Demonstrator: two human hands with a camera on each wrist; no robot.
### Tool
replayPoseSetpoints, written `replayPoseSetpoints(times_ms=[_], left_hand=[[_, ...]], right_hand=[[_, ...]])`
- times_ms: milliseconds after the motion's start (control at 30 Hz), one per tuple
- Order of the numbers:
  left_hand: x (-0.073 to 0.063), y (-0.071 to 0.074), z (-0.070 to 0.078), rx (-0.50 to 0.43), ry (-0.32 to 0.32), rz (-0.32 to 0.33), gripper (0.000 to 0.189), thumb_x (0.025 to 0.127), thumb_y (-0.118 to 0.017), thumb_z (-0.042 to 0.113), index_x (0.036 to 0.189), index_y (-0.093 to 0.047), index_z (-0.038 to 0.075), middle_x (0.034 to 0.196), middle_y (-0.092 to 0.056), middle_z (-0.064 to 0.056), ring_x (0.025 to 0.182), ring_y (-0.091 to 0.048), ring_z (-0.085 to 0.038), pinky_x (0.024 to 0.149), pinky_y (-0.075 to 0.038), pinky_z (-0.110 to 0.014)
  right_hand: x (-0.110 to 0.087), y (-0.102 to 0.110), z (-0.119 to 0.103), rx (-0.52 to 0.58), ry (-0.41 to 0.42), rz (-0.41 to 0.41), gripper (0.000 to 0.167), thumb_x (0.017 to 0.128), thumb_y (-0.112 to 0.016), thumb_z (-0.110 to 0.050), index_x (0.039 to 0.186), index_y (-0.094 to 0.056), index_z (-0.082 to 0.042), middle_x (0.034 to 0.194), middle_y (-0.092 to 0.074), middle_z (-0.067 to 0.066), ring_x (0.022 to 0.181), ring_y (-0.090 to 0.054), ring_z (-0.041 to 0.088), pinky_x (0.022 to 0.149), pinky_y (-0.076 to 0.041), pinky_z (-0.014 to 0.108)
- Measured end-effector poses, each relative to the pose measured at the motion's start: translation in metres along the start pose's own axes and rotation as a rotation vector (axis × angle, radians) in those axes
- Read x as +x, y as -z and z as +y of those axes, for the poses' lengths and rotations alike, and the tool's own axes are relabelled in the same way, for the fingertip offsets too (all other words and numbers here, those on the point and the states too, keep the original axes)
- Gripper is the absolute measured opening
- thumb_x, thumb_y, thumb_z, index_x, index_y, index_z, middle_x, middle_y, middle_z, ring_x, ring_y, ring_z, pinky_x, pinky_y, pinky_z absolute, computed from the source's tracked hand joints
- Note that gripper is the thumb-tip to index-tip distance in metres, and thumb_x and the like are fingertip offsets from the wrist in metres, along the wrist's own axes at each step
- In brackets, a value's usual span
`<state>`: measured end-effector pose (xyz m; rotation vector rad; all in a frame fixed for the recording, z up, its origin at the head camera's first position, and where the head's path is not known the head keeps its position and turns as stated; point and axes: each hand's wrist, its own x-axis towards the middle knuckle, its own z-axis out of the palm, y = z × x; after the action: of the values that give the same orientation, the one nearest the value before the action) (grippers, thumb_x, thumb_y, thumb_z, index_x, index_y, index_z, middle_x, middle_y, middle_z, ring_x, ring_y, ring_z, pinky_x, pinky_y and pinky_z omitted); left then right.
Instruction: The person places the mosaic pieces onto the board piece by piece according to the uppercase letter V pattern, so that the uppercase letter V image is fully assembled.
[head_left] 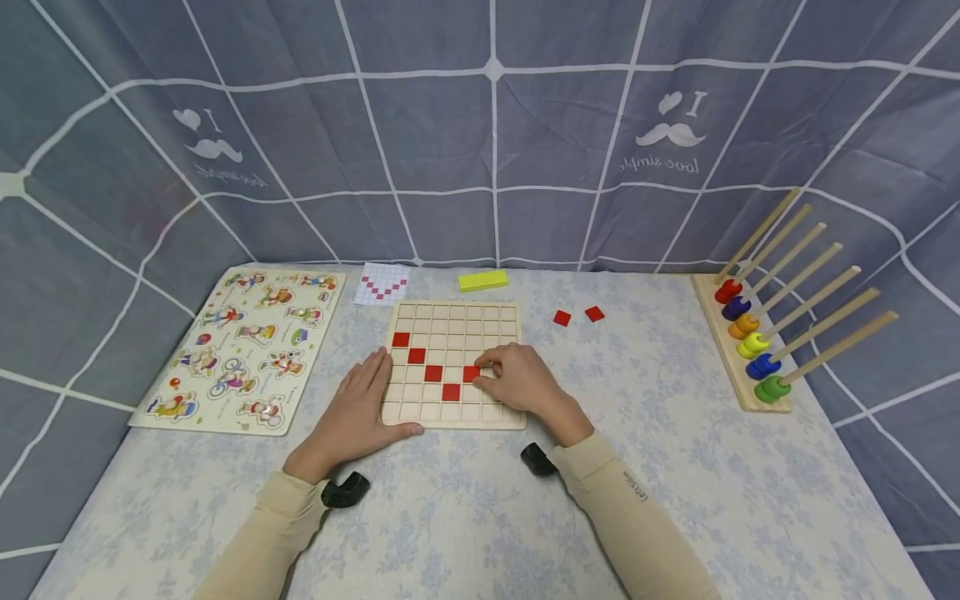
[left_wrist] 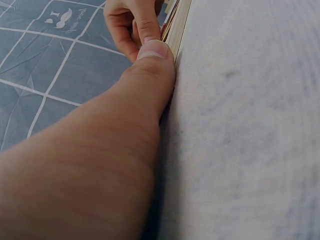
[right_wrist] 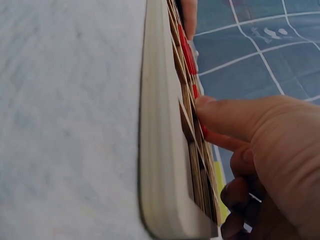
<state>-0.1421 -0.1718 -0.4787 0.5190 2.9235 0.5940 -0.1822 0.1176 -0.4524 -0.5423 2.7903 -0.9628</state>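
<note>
A wooden grid board (head_left: 457, 417) lies flat on the table, with several red square tiles (head_left: 433, 373) stepping diagonally down through its cells. My right hand (head_left: 521, 379) is over the board's right half, thumb and index finger pinching a red tile (head_left: 471, 373) at a cell up and right of the lowest tile. In the right wrist view the thumb tip is right at the red tile's edge. My left hand (head_left: 358, 408) rests along the board's left side, fingers straight, thumb stretched along the front edge at the lower left corner.
Two loose red tiles (head_left: 562, 318) lie right of the board. Behind it are a pattern card (head_left: 382, 284) with a red V of squares and a yellow-green block (head_left: 483, 281). A picture puzzle board (head_left: 247, 350) lies left; a peg stand (head_left: 757, 387) with colored rings stands right.
</note>
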Motion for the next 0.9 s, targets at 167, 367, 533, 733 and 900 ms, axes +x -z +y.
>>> replayPoseSetpoints(times_ms=[167,367,533,733,900], left_hand=[[0.000,0.000,-0.001,0.001,-0.001,0.001,0.129,0.077,-0.071,0.075,0.163,-0.010,0.000,0.172,-0.009,-0.018,0.159,-0.011,-0.038,0.128,-0.015,-0.058],[0.000,0.002,0.000,-0.006,0.000,-0.008,0.129,0.077,-0.072,0.074,0.163,-0.011,-0.001,0.172,-0.008,-0.018,0.160,-0.010,-0.038,0.128,-0.014,-0.058],[-0.001,0.003,0.000,-0.004,0.001,-0.008,0.129,0.077,-0.073,0.072,0.163,-0.010,-0.001,0.172,-0.008,-0.019,0.159,-0.010,-0.038,0.128,-0.013,-0.057],[-0.001,0.003,0.000,-0.017,0.001,-0.006,0.128,0.077,-0.073,0.072,0.163,-0.011,-0.001,0.172,-0.009,-0.019,0.159,-0.011,-0.039,0.128,-0.014,-0.059],[0.000,0.001,0.002,-0.015,-0.001,-0.003,0.128,0.077,-0.073,0.072,0.163,-0.011,0.000,0.172,-0.009,-0.018,0.159,-0.011,-0.038,0.128,-0.013,-0.058]], right_hand=[[0.001,0.002,0.004,0.044,0.001,-0.031,0.030,0.089,-0.079,-0.028,0.114,-0.077,-0.012,0.058,-0.043,-0.006,0.055,-0.038,0.009,0.060,-0.036,0.024],[0.001,0.004,0.010,0.079,0.014,-0.019,0.031,0.089,-0.080,-0.029,0.114,-0.076,-0.012,0.062,-0.043,-0.005,0.061,-0.040,0.010,0.066,-0.040,0.026],[0.002,0.011,0.022,0.112,0.008,0.040,0.029,0.091,-0.078,-0.027,0.116,-0.076,-0.012,0.065,-0.043,-0.003,0.064,-0.041,0.012,0.069,-0.040,0.027],[-0.003,0.035,0.052,0.145,-0.057,0.188,0.034,0.090,-0.080,-0.026,0.120,-0.076,-0.011,0.071,-0.045,0.000,0.069,-0.042,0.016,0.069,-0.040,0.031],[-0.011,0.066,0.088,0.145,-0.144,0.305,0.039,0.092,-0.078,-0.027,0.128,-0.072,-0.012,0.076,-0.041,0.003,0.080,-0.042,0.023,0.082,-0.042,0.039]])
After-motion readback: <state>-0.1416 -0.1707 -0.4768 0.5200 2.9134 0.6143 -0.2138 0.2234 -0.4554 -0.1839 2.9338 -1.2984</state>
